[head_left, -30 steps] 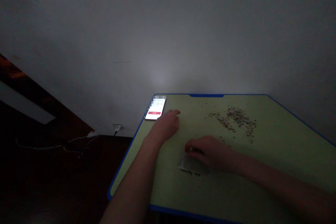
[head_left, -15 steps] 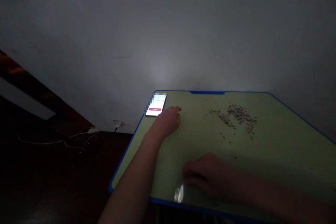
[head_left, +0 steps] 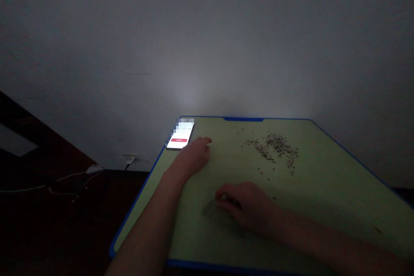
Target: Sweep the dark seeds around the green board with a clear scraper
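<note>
Dim light falls on a pale green table (head_left: 200, 233) with a blue rim. My left hand (head_left: 196, 155) is low over its left side, close to the lit phone (head_left: 180, 134). The fingers of that hand reach forward, thumb apart, with nothing visible in them. Nearer the front edge, my right hand (head_left: 247, 205) has thumb and fingertips pinched on a clear, see-through object (head_left: 210, 210); its kind is too faint to make out. Many small dark bits (head_left: 280, 144) lie scattered in a loose heap on the table beyond my right hand.
A grey wall (head_left: 258, 51) rises behind the table's far edge. Left of the table, a plug (head_left: 130, 160) sits in a wall socket, and white cables with a connector (head_left: 94, 169) run over the dark floor. A thin sliver (head_left: 377, 229) lies at the right.
The view has shifted, so table, phone and bits appear further left and slightly lower. My right hand has moved away from the front edge with the clear object, whose bright glint is gone.
</note>
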A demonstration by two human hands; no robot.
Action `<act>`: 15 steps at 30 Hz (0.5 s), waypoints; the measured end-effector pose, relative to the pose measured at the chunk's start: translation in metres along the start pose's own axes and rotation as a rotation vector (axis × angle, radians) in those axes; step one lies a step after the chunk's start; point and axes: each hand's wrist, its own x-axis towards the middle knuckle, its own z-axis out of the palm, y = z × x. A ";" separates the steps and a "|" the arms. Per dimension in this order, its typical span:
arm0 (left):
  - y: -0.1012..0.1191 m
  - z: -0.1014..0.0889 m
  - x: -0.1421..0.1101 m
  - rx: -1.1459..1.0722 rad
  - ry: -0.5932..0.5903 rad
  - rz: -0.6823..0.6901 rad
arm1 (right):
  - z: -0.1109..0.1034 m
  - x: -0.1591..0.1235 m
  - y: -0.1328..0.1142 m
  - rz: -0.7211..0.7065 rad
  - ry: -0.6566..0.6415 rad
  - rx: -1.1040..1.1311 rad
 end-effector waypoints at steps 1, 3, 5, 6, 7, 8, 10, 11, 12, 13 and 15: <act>-0.001 0.000 0.001 -0.001 0.001 0.000 | 0.000 0.005 0.004 0.022 0.035 -0.032; -0.002 0.001 0.002 -0.003 -0.009 -0.017 | -0.002 0.014 0.014 0.063 0.087 -0.098; -0.003 0.001 0.003 -0.004 -0.024 -0.027 | -0.006 0.020 0.027 0.117 0.140 -0.163; -0.003 0.000 0.004 -0.004 -0.030 -0.029 | -0.010 0.022 0.035 0.150 0.174 -0.195; -0.003 0.000 0.004 -0.004 -0.034 -0.029 | -0.014 0.023 0.044 0.180 0.208 -0.224; -0.003 0.000 0.004 -0.003 -0.037 -0.030 | -0.019 0.023 0.054 0.208 0.243 -0.247; -0.003 -0.001 0.003 -0.002 -0.045 -0.034 | -0.032 0.021 0.074 0.255 0.308 -0.277; -0.003 -0.001 0.003 -0.002 -0.048 -0.037 | -0.038 0.020 0.085 0.274 0.333 -0.288; -0.003 -0.001 0.003 -0.001 -0.052 -0.041 | -0.045 0.017 0.095 0.296 0.358 -0.299; -0.004 -0.001 0.003 -0.002 -0.055 -0.044 | -0.052 0.015 0.105 0.316 0.382 -0.308; -0.004 -0.002 0.003 -0.008 -0.062 -0.044 | -0.064 0.010 0.123 0.352 0.421 -0.322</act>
